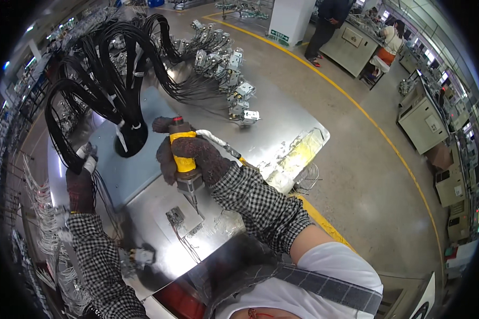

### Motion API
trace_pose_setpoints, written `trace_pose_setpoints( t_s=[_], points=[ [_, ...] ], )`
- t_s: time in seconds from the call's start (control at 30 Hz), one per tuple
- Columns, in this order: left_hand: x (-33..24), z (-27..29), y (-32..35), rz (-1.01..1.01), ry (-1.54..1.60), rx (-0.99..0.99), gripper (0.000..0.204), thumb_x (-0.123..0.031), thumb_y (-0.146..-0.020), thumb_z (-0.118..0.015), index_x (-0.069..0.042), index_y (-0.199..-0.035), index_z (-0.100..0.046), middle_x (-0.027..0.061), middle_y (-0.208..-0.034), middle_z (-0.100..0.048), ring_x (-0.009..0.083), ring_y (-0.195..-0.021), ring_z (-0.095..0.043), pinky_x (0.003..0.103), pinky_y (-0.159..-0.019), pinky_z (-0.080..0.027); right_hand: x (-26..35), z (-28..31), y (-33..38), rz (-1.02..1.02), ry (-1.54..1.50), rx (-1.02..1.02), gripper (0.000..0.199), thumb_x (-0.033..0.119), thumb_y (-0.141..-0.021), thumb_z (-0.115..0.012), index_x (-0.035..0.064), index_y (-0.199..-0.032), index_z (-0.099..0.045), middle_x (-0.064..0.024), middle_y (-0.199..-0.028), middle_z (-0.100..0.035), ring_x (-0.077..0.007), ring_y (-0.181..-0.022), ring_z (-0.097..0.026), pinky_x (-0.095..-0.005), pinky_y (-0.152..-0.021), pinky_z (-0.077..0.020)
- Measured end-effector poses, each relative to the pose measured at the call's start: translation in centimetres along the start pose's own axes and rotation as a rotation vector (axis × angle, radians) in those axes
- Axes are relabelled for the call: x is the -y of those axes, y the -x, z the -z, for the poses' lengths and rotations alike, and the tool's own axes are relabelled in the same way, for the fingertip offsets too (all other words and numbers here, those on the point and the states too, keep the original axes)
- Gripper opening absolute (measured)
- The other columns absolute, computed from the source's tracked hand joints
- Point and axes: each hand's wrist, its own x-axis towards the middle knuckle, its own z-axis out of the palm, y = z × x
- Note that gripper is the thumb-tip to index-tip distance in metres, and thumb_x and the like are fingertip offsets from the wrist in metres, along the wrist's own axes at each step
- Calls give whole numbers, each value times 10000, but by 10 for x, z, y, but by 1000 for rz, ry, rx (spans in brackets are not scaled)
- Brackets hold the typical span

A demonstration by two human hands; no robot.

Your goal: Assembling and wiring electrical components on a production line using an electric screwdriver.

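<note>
My right hand [189, 150], in a dark glove with a checked sleeve, is shut on a yellow and grey powered screwdriver [183, 159] held upright. Its bit points down close to a small grey connector block [175, 216] lying on the shiny metal bench [282, 133]. My left hand [81, 183], also gloved, grips a bundle of black cables [74, 154] at the bench's left edge. The black cable harness [117, 64] loops up and fans out to several white and grey connector blocks [234, 80] at the far side.
Another small connector [142, 256] lies near the bench's front left. White wires [42, 212] hang on the left. A coiled wire [308, 178] sits at the right bench edge. Yellow floor lines [367, 117] curve past. Two people [356, 32] stand by workstations at the far right.
</note>
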Motion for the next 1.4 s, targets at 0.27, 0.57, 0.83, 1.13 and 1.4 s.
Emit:
trace_pose_setpoints(
  t_s=[0.27, 0.57, 0.83, 1.13, 1.4],
  points=[
    [-24, -68, -51, 394, 309, -271, 371, -449, -939, -601, -80, -900, -606, -52, -656, -480, 56, -546, -469, 240, -463, -392, 6, 7, 4, -29, 18, -4, 669, 198, -863, -656, 79, -1438, -335, -145, -913, -638, -246, -714, -667, -418, -636, -573],
    [109, -3, -80, -215, -1469, 58, 562, -482, -822, -702, -70, -1196, -624, 142, -916, -701, 259, -813, -683, 425, -711, -523, 1, -7, -2, 23, 126, -127, 597, 258, -822, -634, -10, -1309, -416, -143, -781, -585, -257, -601, -596, -402, -571, -523],
    [-78, 25, 21, 59, -580, 115, 609, -403, -858, -663, 12, -1286, -535, 109, -1085, -646, 229, -938, -595, 333, -846, -466, 6, 25, -10, 24, -98, 94, 534, 226, -824, -697, 36, -1277, -487, -87, -839, -585, -219, -699, -585, -452, -670, -499],
    [-85, -5, 186, -356, -1135, 306, 708, -339, -679, -804, -102, -1284, -524, 132, -1038, -614, 326, -964, -582, 443, -866, -463, 8, 18, -9, 118, -1, 78, 673, 197, -818, -698, 15, -1385, -386, -133, -851, -612, -256, -647, -608, -512, -647, -511],
    [-124, 17, 173, 286, 366, 191, 538, -233, -887, -636, -40, -1357, -460, 104, -1146, -607, 157, -1001, -595, 282, -725, -494, 50, -33, -2, 316, 82, 446, 458, 218, -908, -612, 108, -1333, -480, -88, -906, -603, -186, -765, -580, -336, -681, -523]
  ],
)
